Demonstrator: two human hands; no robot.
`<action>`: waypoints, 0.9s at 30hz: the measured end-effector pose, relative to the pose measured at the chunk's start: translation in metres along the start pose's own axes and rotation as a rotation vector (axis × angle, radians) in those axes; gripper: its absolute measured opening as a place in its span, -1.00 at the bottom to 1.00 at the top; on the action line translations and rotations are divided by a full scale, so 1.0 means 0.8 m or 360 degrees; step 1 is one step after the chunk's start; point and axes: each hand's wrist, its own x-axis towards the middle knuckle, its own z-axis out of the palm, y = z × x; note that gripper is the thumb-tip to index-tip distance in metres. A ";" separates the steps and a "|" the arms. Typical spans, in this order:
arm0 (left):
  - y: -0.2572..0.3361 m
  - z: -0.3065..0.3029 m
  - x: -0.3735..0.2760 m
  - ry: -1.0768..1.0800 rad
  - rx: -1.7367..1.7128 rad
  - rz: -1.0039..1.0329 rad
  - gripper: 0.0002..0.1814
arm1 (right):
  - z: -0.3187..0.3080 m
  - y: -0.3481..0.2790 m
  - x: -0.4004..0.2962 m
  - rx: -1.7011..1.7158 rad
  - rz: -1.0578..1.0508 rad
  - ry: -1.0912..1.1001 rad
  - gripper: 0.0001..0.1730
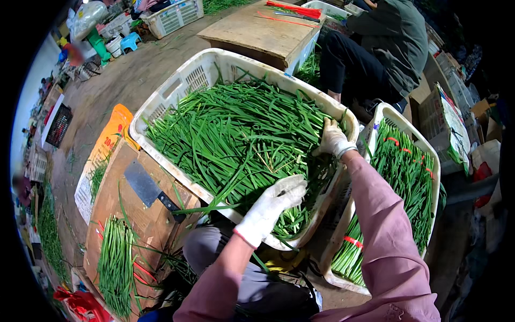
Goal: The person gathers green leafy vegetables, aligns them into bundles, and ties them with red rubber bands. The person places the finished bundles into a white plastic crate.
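Note:
Loose green garlic chives (233, 124) fill a large white plastic crate (177, 76) in front of me. My left hand (277, 205), in a white knit glove, is over the crate's near right part with its fingers loosely curved and no chives visible in its grasp. At the right wall, my gloved right hand (334, 139) touches the ends of the chives, thumb and fingers spread. Whether it grips any is hidden. A few pale yellowed stems (263, 159) lie among the green leaves between the hands.
A cleaver (151, 189) and a chive bundle (114, 261) lie on a wooden board (124, 201) at left. Red-banded bundles fill a second crate (432, 161) at right. Beyond, a seated person (386, 52) is beside a wooden tabletop (257, 32) holding a knife (297, 16) and red ties.

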 end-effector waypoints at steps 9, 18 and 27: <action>-0.030 -0.035 0.020 0.0439 -0.0332 0.0006 -0.57 | -0.005 -0.007 -0.019 -0.0035 -0.0288 -0.0059 0.08; -0.030 -0.030 0.024 0.0429 -0.0427 -0.0033 -0.60 | -0.006 0.038 0.068 -0.0082 -0.0227 -0.0042 -0.06; -0.025 -0.029 0.027 0.0416 -0.0440 0.0014 -0.56 | -0.016 0.050 0.064 0.0264 -0.0191 -0.0415 0.04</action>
